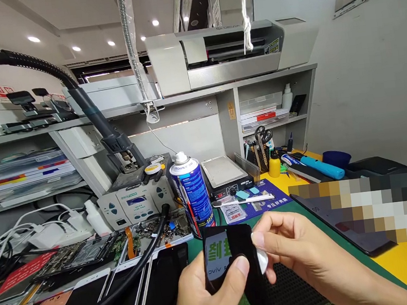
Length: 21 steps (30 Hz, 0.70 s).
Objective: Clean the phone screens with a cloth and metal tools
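My left hand point(213, 288) grips a black smartphone point(246, 265) upright, thumb across its glossy face, which mirrors green lettering. At the phone's upper right edge, my right hand point(294, 240) is closed in a pinch on a small white piece point(262, 260). That piece touches or lies just behind the phone's side; I cannot tell whether it is a cloth or a thin plastic pick. Beneath the hands lies a black perforated mat point(296, 291) on the green work mat point(367, 271). A blue spray can point(193, 193) stands just behind the phone.
Several phones point(167, 284) and opened boards point(161, 235) lie at left, crossed by a black hose point(139, 270). A hot-air station point(136, 204), a heating plate point(224, 172) and a white-handled brush point(253, 199) are behind. Another phone point(332, 221), partly blurred out, lies at right.
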Each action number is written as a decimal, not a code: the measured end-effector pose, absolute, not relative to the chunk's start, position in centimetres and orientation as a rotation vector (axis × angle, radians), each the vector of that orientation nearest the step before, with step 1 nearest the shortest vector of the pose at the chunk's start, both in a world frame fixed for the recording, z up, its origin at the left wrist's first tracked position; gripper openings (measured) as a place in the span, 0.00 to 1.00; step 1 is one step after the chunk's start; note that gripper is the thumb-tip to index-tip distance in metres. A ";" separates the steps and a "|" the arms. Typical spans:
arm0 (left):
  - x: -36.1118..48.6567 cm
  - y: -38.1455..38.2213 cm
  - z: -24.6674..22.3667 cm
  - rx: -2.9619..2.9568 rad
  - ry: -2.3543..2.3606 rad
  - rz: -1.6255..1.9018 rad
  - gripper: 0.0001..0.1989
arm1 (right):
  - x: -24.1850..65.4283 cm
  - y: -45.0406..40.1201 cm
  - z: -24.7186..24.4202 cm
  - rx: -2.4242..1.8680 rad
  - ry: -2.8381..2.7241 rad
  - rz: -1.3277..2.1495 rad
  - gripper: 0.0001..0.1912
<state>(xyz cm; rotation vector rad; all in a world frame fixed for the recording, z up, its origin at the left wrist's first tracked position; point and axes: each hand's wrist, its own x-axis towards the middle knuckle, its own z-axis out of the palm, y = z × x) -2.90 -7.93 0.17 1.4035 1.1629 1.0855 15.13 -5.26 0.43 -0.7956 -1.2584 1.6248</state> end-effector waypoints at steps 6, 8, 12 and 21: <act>-2.8 -7.8 0.0 1.355 1.024 1.126 0.17 | 15.2 -5.3 0.4 -0.781 -1.281 1.644 0.11; -2.9 -7.7 -0.2 1.340 1.022 1.135 0.18 | 15.2 -5.3 0.4 -0.778 -1.298 1.647 0.12; -3.1 -7.5 -0.6 1.282 1.025 1.101 0.20 | 15.1 -5.5 0.5 -0.780 -1.355 1.650 0.13; -2.8 -8.0 0.4 1.381 1.144 1.116 0.18 | 15.1 -5.4 1.1 -0.920 -1.424 1.446 0.12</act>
